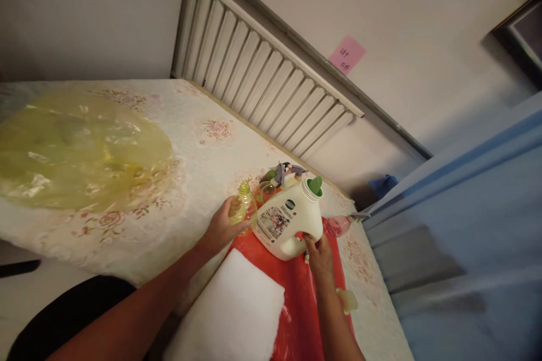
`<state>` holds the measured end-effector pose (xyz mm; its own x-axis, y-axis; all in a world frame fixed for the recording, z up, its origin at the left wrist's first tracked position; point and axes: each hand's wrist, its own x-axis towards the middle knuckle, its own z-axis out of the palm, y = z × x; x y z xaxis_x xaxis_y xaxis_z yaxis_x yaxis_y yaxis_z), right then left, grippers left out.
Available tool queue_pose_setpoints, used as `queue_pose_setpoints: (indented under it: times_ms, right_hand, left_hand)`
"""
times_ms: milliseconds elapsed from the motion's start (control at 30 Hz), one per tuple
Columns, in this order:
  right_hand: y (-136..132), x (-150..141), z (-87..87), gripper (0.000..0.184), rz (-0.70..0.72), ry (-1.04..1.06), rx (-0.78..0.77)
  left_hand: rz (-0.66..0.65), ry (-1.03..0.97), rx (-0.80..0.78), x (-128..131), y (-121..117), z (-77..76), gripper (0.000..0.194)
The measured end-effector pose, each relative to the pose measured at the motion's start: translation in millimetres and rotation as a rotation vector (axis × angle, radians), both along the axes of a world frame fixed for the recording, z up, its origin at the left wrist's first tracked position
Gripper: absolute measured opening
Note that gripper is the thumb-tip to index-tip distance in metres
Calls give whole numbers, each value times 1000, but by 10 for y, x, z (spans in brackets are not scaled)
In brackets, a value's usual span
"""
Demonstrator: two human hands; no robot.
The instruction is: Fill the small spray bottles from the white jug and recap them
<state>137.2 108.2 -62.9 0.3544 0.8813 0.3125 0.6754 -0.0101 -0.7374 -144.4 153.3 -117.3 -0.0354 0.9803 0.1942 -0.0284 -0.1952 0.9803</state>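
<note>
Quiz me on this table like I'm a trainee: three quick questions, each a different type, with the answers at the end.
1. True or false: the left hand holds a see-through yellow bottle.
2. What colour is the spout in the neck of the white jug? A) blue B) green C) red
3. Fill in: the white cloth lies partly over a ____ sheet.

Key: 1 true; 2 B; 3 red.

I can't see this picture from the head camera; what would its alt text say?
A person's left hand holds a small clear yellow bottle while the right hand grips the handle of a large cream jug. Around them are a red sheet, a folded white cloth and, on the left, a yellow plastic bag.
</note>
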Motion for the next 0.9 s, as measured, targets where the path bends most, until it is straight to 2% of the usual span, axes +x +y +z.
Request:
queue_pose_setpoints:
  times_ms: [500,900]
  right_hand:
    - [11,-15,-96,29,-66,-50,2]
    - [21,2,-114,34,-91,-67,6]
  left_hand:
    - [-19,-56,-36,-7,50,-76,72]
    - [-23,-28,-39,-10,61,-74,70]
